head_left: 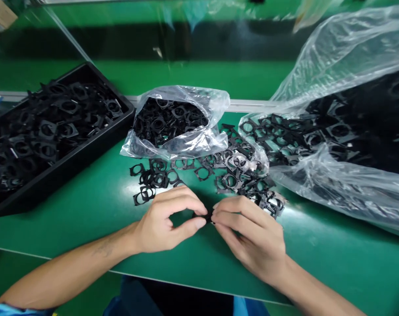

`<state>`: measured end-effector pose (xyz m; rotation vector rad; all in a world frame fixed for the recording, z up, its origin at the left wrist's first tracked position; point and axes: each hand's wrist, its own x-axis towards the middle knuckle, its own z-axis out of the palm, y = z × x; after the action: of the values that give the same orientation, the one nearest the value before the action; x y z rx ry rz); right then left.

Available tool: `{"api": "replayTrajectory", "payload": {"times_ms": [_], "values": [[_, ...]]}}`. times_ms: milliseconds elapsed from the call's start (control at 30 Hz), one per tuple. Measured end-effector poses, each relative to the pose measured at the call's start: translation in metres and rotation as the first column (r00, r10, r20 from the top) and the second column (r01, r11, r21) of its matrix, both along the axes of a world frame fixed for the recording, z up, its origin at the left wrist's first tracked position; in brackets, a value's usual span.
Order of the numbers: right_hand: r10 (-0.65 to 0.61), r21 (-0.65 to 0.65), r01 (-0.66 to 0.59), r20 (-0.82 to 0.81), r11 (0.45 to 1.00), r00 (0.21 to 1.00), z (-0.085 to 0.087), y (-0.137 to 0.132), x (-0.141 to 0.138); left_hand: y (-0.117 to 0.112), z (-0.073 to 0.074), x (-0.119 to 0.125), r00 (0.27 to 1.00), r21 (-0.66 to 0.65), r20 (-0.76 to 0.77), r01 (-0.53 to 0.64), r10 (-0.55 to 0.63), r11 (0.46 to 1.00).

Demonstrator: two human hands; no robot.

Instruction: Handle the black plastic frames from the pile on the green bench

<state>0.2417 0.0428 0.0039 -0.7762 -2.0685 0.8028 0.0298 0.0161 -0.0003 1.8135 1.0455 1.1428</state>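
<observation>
Between my two hands is a small black plastic part (208, 216), mostly covered by fingertips, so its full shape cannot be made out. My left hand (173, 217) pinches its left side with thumb and forefinger. On its right side, the closed fingertips of my right hand (252, 232) grip the same part. Just beyond my hands lie loose black plastic frames with round openings, one group (158, 175) ahead of the left hand and a denser pile (242, 171) ahead of the right.
A black bin (97, 127) heaped with similar frames stands at the left. Behind my hands sits a small clear plastic bag (215, 103) of them. A large open plastic bag (318, 184) spills more frames from the right. The green table's (173, 267) front edge runs near my body.
</observation>
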Motion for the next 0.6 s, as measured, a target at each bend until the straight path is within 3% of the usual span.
{"api": "replayTrajectory", "payload": {"times_ms": [433, 600], "values": [[0.019, 0.053, -0.019, -0.003, 0.998, 1.000, -0.0025, 0.0006, -0.0036, 0.0018, 0.0012, 0.0021, 0.988, 0.127, -0.132, -0.060, 0.077, 0.990], [-0.025, -0.098, 0.021, -0.047, 0.995, 0.999, 0.0007, 0.0006, -0.0050, 0.0013, 0.0001, -0.0002, 0.978, 0.241, -0.201, 0.002, 0.048, 0.970]]}}
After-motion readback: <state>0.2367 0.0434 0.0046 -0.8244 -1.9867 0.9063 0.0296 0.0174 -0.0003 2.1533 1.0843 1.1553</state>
